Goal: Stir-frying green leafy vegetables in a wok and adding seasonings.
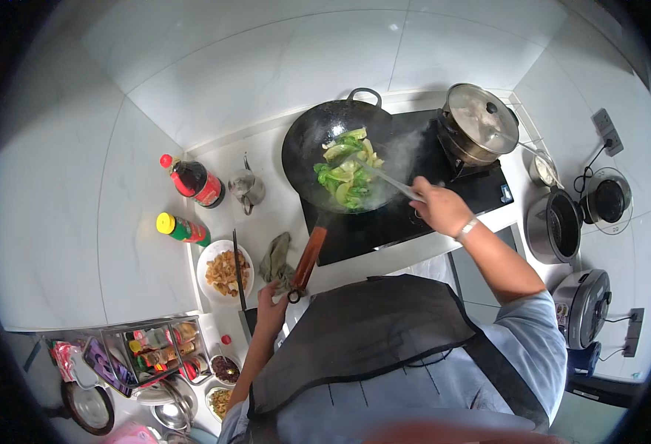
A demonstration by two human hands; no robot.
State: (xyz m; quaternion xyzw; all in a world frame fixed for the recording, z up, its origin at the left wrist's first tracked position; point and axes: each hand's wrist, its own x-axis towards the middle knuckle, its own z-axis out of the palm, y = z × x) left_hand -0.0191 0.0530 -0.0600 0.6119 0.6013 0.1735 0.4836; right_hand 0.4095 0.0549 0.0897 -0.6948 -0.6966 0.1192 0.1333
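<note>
My right hand [441, 206] grips the handle of a metal spatula [389, 180], whose blade reaches into the wok. Green leafy vegetables [350, 169] lie steaming in the black wok [309, 133] on the stove. The wok's wooden handle [310, 256] points toward me, held by neither hand. My left hand [270, 311] is low at the counter's front edge, beside the handle's ring end and a crumpled grey-green cloth [276, 258]. Its fingertips come close to the cloth; I cannot tell whether they hold it.
Left of the wok stand a metal oil pot [246, 187], a dark sauce bottle [197, 182], a yellow-capped bottle [184, 229] and a plate [206, 283] of browned pieces with chopsticks [238, 266]. A lidded pot [478, 125], an open saucepan [553, 227] and a rice cooker [580, 311] are right.
</note>
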